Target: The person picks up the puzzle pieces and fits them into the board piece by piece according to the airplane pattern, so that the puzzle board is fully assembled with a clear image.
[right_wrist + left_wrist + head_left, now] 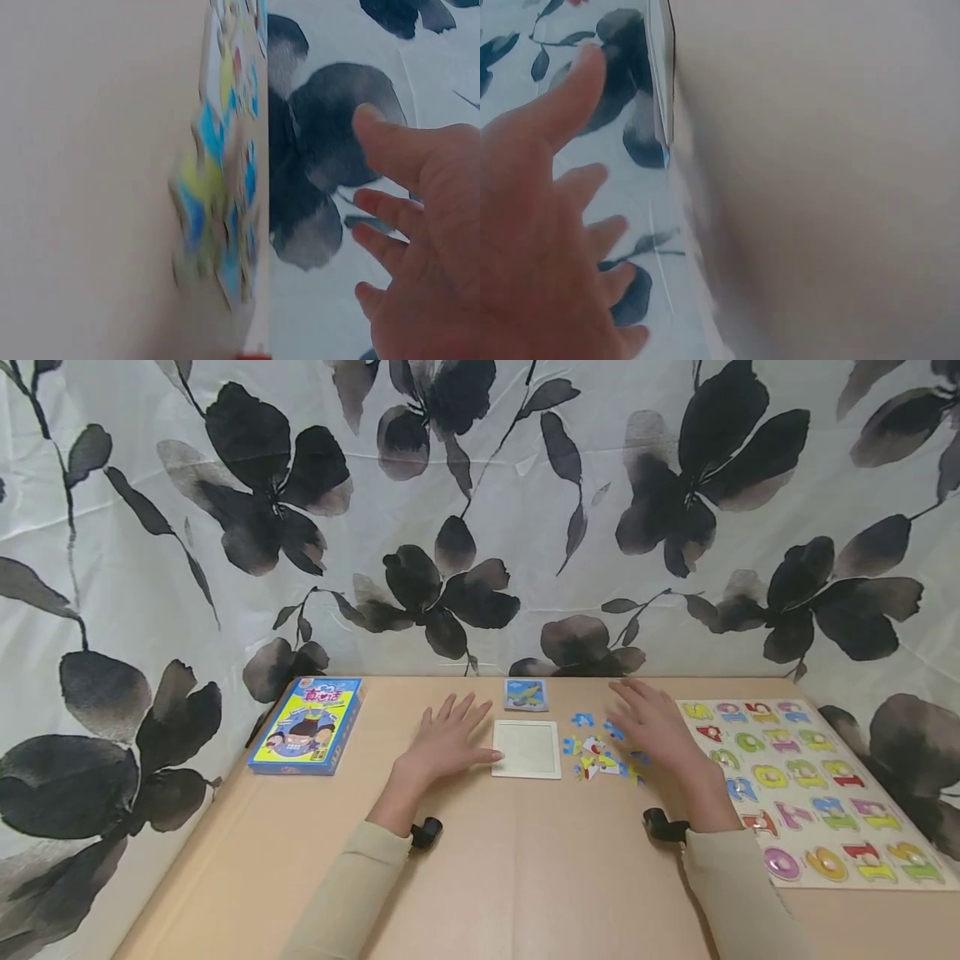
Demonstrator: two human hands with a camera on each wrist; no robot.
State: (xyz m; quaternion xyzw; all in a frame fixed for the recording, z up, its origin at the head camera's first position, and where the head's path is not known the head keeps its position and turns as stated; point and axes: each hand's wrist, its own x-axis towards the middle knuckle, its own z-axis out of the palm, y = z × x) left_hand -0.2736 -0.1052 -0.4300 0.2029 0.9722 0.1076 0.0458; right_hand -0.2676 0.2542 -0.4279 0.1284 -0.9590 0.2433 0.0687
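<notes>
My left hand (448,745) is spread with straight fingers just left of a cream square puzzle tray (527,750), its thumb tip overlapping the tray's left edge in the head view. To the right of the tray lies a loose heap of small jigsaw pieces (600,758) in blue, yellow, white and red. Over the right side of that heap is my right hand (660,731), fingers extended and holding nothing. The right wrist view shows the jigsaw pieces (210,180) edge-on beside the right hand (424,225). Behind the tray sits a small blue picture card (526,694) with a yellow figure.
A blue and yellow box (307,727) lies at the table's left. On the right, partly under my right forearm, is a large white number board (817,793) with colourful pieces. A floral cloth (555,518) hangs behind the wooden table (480,877).
</notes>
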